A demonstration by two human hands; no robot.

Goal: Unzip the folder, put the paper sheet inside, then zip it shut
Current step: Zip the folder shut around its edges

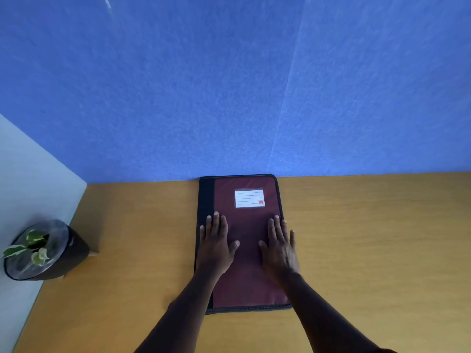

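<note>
A maroon folder (248, 225) with a black spine along its left side and a dark zipper round its edge lies closed and flat on the wooden table (369, 238), its far end against the blue wall. A white lined label (249, 198) sits near its top. My left hand (216, 244) rests flat, palm down, on the folder's left half. On the right half lies my right hand (280, 247), also flat with fingers spread, its outer fingers at the zipper edge. Neither hand holds anything. No paper sheet is in view.
A dark pot with a small green and white plant (38, 250) stands at the table's left edge. A blue felt wall (229, 98) rises right behind the folder. A pale partition (25, 179) borders the left side.
</note>
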